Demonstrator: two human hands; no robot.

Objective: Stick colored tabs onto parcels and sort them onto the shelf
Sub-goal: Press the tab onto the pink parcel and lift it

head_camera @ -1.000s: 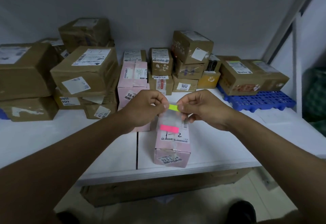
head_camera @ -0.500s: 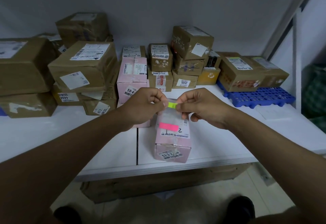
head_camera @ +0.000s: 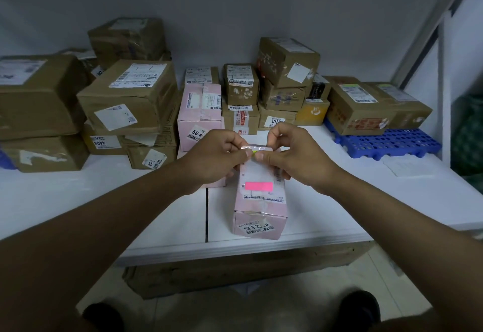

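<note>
1. The left hand (head_camera: 214, 159) sits at the centre of the frame with its fingers curled in; thumb and forefinger pinch the left end of a small yellow-green tab (head_camera: 254, 152).
2. The right hand (head_camera: 295, 156) mirrors it just to the right, fingers curled, pinching the tab's right end. The two thumbs almost meet, so only a sliver of the tab shows.
3. A clear strip (head_camera: 257, 146) shines between the hands just above the tab.
4. The tab's long axis runs left to right, over the far end of the pink parcel (head_camera: 260, 201).
5. That parcel lies on the white bench (head_camera: 326, 201) at mid-frame, long axis running away from the viewer, near end towards the bench's front edge.
6. A pink tab (head_camera: 258, 186) is stuck crosswise on its top.
7. Brown boxes (head_camera: 130, 96) are stacked along the back.
</note>
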